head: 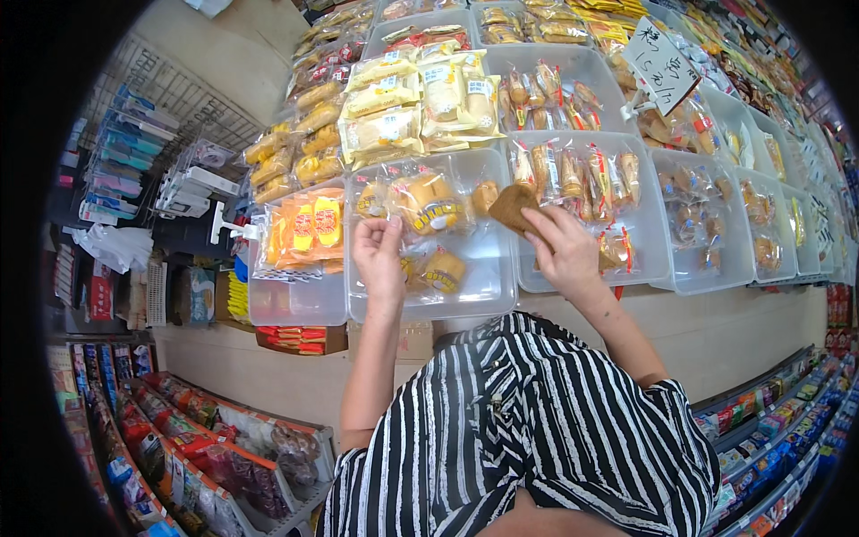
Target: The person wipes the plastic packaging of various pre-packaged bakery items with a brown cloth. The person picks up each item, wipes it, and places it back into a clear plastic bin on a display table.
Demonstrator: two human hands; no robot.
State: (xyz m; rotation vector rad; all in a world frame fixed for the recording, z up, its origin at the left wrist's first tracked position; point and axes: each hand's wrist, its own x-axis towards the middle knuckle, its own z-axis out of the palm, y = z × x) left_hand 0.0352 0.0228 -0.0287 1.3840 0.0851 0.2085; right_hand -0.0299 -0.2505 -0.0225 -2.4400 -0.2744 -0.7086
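A folded brown cloth (pixel 518 209) is held between the thumb and fingers of my right hand (pixel 567 252). That hand is above the adjoining walls of two translucent plastic bins. My left hand (pixel 379 252), fingers curled together, is over the left part of the nearer plastic bin (pixel 480 295). Its fingertips meet the edge of a clear-wrapped pack of round cakes (pixel 426 201); whether they pinch the film I cannot tell. Another wrapped cake pack (pixel 439 270) lies closer to me in the same bin. A single wrapped bun (pixel 485 197) shows beside the cloth.
Wrapped cone-shaped pastries (pixel 577 171) fill the bin on the right. Pale yellow cake packets (pixel 389 127) are piled behind, and orange packets (pixel 305 225) lie to the left. A handwritten price card (pixel 661 66) stands up at the right. Snack shelves (pixel 221 443) flank the tiled floor behind me.
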